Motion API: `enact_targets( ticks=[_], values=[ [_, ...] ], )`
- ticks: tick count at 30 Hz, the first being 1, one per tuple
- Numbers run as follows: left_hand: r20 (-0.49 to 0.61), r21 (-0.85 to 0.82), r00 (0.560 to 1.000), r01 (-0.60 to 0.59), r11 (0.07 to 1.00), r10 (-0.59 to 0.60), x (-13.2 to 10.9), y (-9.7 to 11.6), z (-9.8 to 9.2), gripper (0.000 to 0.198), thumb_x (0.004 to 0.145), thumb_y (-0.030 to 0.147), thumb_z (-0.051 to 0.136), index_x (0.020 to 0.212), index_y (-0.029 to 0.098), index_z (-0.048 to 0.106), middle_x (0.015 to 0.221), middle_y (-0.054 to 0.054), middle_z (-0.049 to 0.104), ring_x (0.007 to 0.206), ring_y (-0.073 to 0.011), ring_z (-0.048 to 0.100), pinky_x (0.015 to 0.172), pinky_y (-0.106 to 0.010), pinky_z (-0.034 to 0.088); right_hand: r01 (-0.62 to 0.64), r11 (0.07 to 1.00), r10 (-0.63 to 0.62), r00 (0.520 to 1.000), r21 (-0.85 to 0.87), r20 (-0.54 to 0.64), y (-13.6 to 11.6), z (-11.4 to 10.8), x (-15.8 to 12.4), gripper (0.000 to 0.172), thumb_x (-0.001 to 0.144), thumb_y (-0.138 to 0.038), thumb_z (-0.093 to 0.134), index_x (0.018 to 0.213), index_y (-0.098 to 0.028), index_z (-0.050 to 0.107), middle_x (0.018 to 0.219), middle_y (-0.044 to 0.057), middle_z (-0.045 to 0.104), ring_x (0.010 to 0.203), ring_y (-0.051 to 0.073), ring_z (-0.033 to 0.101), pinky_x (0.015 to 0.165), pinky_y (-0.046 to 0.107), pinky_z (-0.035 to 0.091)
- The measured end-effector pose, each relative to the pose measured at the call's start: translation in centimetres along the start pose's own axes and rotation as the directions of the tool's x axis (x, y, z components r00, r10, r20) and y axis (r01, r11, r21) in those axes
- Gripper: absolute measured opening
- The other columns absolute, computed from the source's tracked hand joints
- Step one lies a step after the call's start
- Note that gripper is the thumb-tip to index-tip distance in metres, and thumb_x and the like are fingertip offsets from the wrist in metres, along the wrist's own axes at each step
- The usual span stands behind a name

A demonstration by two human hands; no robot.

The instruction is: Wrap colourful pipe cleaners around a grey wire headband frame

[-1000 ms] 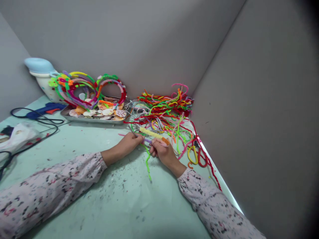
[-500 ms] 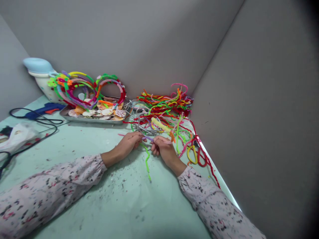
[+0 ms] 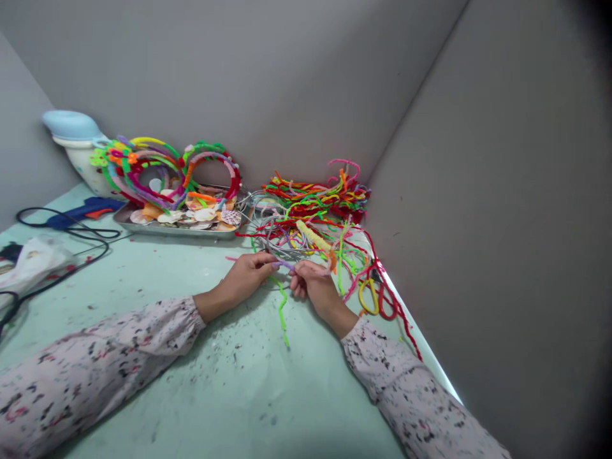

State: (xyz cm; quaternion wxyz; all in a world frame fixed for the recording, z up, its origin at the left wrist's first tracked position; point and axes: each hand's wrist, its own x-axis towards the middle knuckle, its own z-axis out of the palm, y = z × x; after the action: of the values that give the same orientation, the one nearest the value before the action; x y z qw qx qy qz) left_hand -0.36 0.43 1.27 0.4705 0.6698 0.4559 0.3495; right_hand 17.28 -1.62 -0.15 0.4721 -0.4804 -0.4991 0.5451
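Note:
Between my two hands runs a curved headband wrapped in pipe cleaner (image 3: pixel 285 264), purple where it shows between my fingers. It seems to continue past my right hand as pink, orange and thick yellow (image 3: pixel 313 236) stretches. My left hand (image 3: pixel 248 275) pinches the purple part at its left, fingertips together. My right hand (image 3: pixel 313 285) grips it a little to the right, thumb on top and fingers curled under. Below and between the hands, a bright green pipe cleaner (image 3: pixel 282 312) trails over the table. My fingers hide the band's ends.
Behind my hands lie grey wire hoops (image 3: pixel 275 239) and a heap of coloured pipe cleaners (image 3: pixel 320 201). Scissors (image 3: pixel 377 298) with yellow and red handles rest at the right edge. Finished headbands (image 3: pixel 210 156) stand in a metal tray (image 3: pixel 191 234) of shells. A blue glue gun (image 3: pixel 83 210) and black cord lie left.
My left fingers have shifted slightly on the purple stretch and straightened a little. The yellow part of the band has tilted slightly to the right. My right hand has hardly moved.

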Motion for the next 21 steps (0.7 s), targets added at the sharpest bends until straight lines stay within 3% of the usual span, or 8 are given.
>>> enact_targets(
  ticks=[21],
  values=[
    [0.006,0.016,0.999,0.038,0.999,-0.038,-0.18,0.27,-0.14,0.028,0.08,0.042,0.057,0.075,0.016,0.065,0.053,0.004,0.05,0.047,-0.0088,0.036,0.045,-0.021,0.023,-0.022,1.0,0.022,0.999,0.012,0.046,-0.14,-0.16,-0.07,0.021,0.076,-0.035,0.052,0.069,-0.017,0.059,0.052,-0.002,0.059,0.039,0.007,0.05,0.038,0.018,0.033]
  ],
)
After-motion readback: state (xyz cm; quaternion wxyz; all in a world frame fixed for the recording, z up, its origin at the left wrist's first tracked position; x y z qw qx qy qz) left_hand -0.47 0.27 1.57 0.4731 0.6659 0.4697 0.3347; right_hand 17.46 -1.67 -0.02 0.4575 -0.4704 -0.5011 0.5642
